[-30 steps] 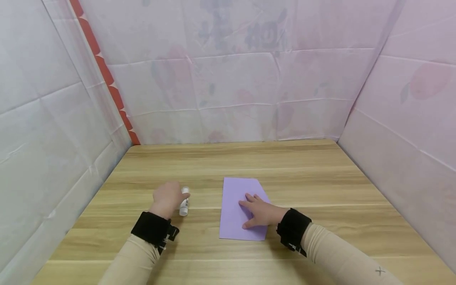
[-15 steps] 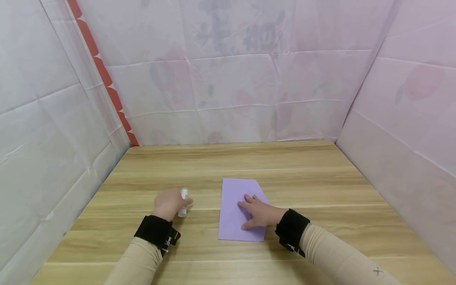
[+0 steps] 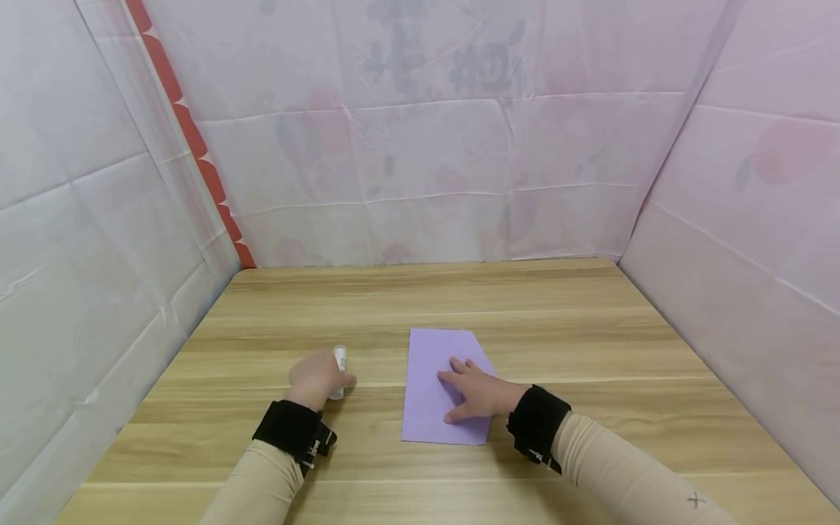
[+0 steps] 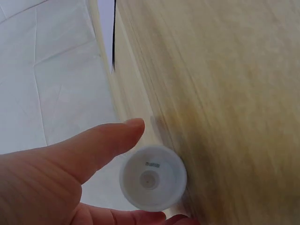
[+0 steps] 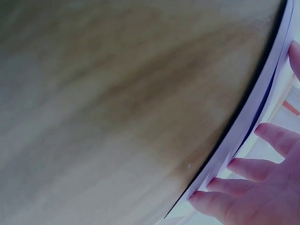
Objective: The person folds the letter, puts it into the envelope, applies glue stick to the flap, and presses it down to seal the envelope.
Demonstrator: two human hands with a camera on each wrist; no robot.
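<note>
Presently: left hand (image 3: 316, 378) curled round glue stick (image 3: 339, 362), cap seemingly on; right hand (image 3: 481, 392) flat, fingers spread, pressing purple sheet (image 3: 433, 397) to bench (image 3: 420, 292); gluing apparently unstarted.

Left hand (image 3: 317, 377) curled, thumb and fingers closed in a grip, wrist low. Right hand (image 3: 482, 394) flat, palm down, fingers (image 5: 276, 137) spread. Both forearms angle inward, black wrist straps.

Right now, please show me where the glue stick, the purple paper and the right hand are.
glue stick (image 4: 153, 177): left wrist view, its round white end.
purple paper (image 3: 429, 357): head view, bare part beyond the fingers.
right hand (image 3: 484, 394): head view, back of the hand.
</note>
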